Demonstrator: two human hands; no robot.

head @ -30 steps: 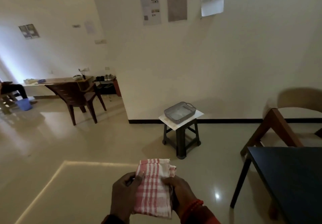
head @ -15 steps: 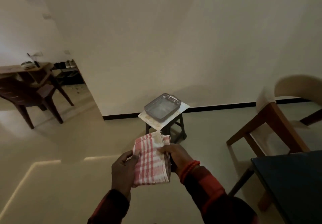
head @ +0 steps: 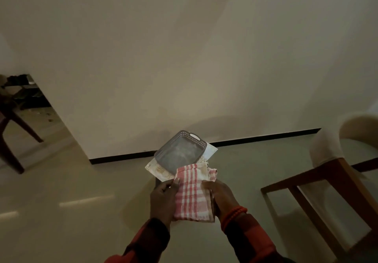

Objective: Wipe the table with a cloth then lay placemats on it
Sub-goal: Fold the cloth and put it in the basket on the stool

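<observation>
A folded red-and-white checked cloth (head: 192,195) is held flat between both hands at the lower middle of the view. My left hand (head: 162,198) grips its left edge and my right hand (head: 222,196) grips its right edge. Just beyond the cloth a grey perforated basket (head: 201,143) sits on pale patterned placemats (head: 155,168), which lie on a small dark stool mostly hidden under them. The cloth's far end overlaps the near corner of the basket. The dark table is out of view.
A wooden chair with a cream backrest (head: 331,172) stands close on the right. Part of another dark chair (head: 12,123) shows at the left edge. A plain wall with a black skirting strip (head: 255,139) rises behind the stool.
The view has dropped and closed in on the stool. Both hands carried the cloth forward to the basket's near corner. The dark table slid out of view at the right.
</observation>
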